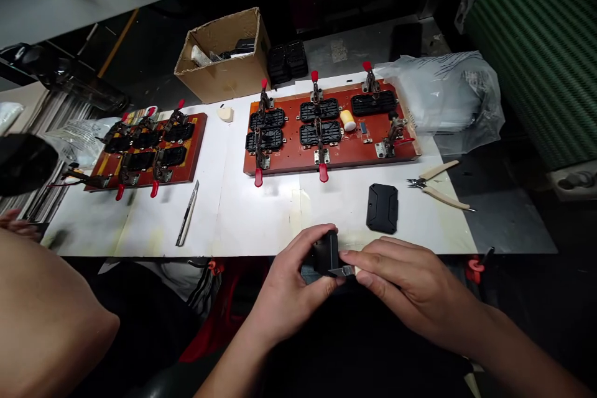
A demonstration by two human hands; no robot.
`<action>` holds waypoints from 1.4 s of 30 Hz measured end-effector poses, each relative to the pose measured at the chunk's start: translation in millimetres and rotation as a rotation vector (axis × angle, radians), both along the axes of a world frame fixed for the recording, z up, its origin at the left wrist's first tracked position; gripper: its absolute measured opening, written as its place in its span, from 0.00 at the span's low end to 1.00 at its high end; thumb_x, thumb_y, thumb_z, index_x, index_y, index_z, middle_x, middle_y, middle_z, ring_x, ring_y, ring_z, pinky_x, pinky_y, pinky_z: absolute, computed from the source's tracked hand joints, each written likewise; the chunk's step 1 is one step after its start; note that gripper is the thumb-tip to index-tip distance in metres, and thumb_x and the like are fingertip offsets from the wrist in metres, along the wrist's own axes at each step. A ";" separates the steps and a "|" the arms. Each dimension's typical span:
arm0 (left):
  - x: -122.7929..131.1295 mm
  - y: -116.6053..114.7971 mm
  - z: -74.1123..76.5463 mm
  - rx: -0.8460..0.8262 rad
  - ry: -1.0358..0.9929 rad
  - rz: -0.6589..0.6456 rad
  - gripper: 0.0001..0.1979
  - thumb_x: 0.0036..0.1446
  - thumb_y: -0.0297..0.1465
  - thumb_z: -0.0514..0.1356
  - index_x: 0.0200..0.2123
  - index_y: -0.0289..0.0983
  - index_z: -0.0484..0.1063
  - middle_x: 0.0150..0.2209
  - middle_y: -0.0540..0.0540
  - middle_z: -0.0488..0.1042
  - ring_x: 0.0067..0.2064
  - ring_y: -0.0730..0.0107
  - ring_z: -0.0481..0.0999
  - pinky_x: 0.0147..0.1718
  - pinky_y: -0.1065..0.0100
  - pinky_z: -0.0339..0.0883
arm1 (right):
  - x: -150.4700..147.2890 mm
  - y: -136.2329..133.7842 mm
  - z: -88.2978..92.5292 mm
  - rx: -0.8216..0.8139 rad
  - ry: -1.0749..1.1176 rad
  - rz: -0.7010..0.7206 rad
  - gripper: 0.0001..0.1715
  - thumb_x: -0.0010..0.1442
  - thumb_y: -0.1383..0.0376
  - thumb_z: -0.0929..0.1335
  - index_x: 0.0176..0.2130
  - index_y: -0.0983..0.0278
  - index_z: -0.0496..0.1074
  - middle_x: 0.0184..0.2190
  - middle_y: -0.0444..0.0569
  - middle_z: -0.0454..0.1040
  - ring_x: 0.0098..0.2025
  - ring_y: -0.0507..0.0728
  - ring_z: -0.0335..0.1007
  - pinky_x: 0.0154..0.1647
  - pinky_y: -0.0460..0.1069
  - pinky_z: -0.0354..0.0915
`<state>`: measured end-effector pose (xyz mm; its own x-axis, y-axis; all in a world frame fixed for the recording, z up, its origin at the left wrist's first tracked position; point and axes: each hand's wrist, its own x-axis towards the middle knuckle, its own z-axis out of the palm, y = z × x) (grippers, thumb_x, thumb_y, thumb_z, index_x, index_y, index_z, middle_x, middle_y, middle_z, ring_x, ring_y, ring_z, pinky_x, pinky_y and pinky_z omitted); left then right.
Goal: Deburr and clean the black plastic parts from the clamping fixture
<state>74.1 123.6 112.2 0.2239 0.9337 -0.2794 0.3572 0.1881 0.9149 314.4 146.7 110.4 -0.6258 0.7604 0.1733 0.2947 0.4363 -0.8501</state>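
Two hands at table edge: left hand [291,283] clamped on small black moulded plastic housing [325,252], looks light, rigid, smooth-faced, best held by side walls; right hand [401,286] pinching small blade tool [344,271] against it.

Matt black plastic part [325,252]; rough cardboard box [224,56]; glossy, crinkled plastic bag [443,99] (the red board [326,130] looks like laminate).

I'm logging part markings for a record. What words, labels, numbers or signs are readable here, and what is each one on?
None can be read.
Black part held in the left hand and right hand: no marking visible.
Black cover on the white table: no marking visible.
Cardboard box: no print visible.
Red clamp boards: no legible text.
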 end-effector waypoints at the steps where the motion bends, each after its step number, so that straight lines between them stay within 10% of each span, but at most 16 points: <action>1: -0.4 -0.5 -0.4 -0.002 -0.001 0.001 0.35 0.59 0.24 0.70 0.66 0.54 0.68 0.67 0.51 0.72 0.67 0.60 0.71 0.68 0.57 0.64 | -0.6 -0.9 -0.3 0.000 0.000 0.001 0.24 0.74 0.70 0.66 0.66 0.57 0.69 0.48 0.47 0.80 0.47 0.53 0.75 0.50 0.49 0.70; 11: 3.2 -4.8 9.0 -0.025 -0.124 -0.118 0.32 0.60 0.28 0.72 0.64 0.55 0.70 0.64 0.51 0.74 0.66 0.59 0.73 0.67 0.60 0.66 | 9.2 23.7 -18.5 -0.168 -0.263 -0.385 0.18 0.77 0.58 0.63 0.59 0.54 0.76 0.49 0.46 0.81 0.51 0.58 0.77 0.52 0.52 0.68; 18: 9.2 -7.0 -3.3 0.023 -0.027 -0.123 0.31 0.60 0.33 0.71 0.64 0.49 0.67 0.64 0.44 0.73 0.63 0.55 0.75 0.64 0.55 0.69 | -8.8 12.5 4.1 -0.441 -0.130 -0.180 0.10 0.72 0.54 0.67 0.42 0.57 0.73 0.35 0.40 0.77 0.35 0.53 0.74 0.34 0.47 0.66; 23: -1.3 10.0 -28.3 0.035 0.345 0.132 0.39 0.61 0.46 0.69 0.70 0.47 0.58 0.61 0.38 0.74 0.61 0.46 0.76 0.59 0.45 0.72 | 20.6 36.4 -28.8 -0.186 -0.551 -0.598 0.23 0.71 0.55 0.67 0.60 0.62 0.69 0.57 0.57 0.75 0.56 0.67 0.76 0.53 0.59 0.71; 28: -8.5 41.0 -41.2 0.212 0.503 0.248 0.37 0.69 0.48 0.59 0.72 0.39 0.53 0.65 0.29 0.67 0.65 0.40 0.72 0.55 0.42 0.73 | -2.3 51.2 -47.1 -0.198 -0.836 -0.520 0.39 0.73 0.52 0.65 0.72 0.70 0.58 0.63 0.67 0.71 0.59 0.76 0.74 0.54 0.67 0.73; 33: -28.6 32.1 -38.0 0.304 0.549 0.141 0.32 0.71 0.43 0.58 0.72 0.39 0.55 0.67 0.32 0.70 0.68 0.48 0.70 0.65 0.44 0.67 | -37.6 46.6 -43.0 -0.170 -0.607 -0.407 0.35 0.74 0.55 0.63 0.72 0.67 0.59 0.61 0.62 0.72 0.59 0.68 0.75 0.58 0.62 0.73; 39: -55.2 44.1 -48.1 0.481 0.587 -0.144 0.37 0.65 0.39 0.66 0.73 0.44 0.57 0.77 0.38 0.53 0.78 0.47 0.49 0.74 0.40 0.49 | 24.0 44.5 -58.7 0.005 -0.686 -0.539 0.30 0.73 0.60 0.59 0.67 0.72 0.66 0.59 0.64 0.72 0.63 0.71 0.70 0.62 0.68 0.69; 42: -51.0 64.1 -61.8 0.509 0.585 -0.320 0.47 0.60 0.43 0.71 0.75 0.44 0.51 0.78 0.36 0.49 0.79 0.43 0.44 0.74 0.36 0.41 | 30.2 47.7 -38.8 0.132 -0.625 -0.509 0.27 0.73 0.58 0.61 0.64 0.68 0.68 0.59 0.62 0.72 0.62 0.70 0.69 0.63 0.67 0.69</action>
<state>23.1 187.6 50.4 0.4495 0.8933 0.0049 0.7668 -0.3887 0.5109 344.6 194.4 71.6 -0.2201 0.9754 0.0151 0.8865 0.2064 -0.4142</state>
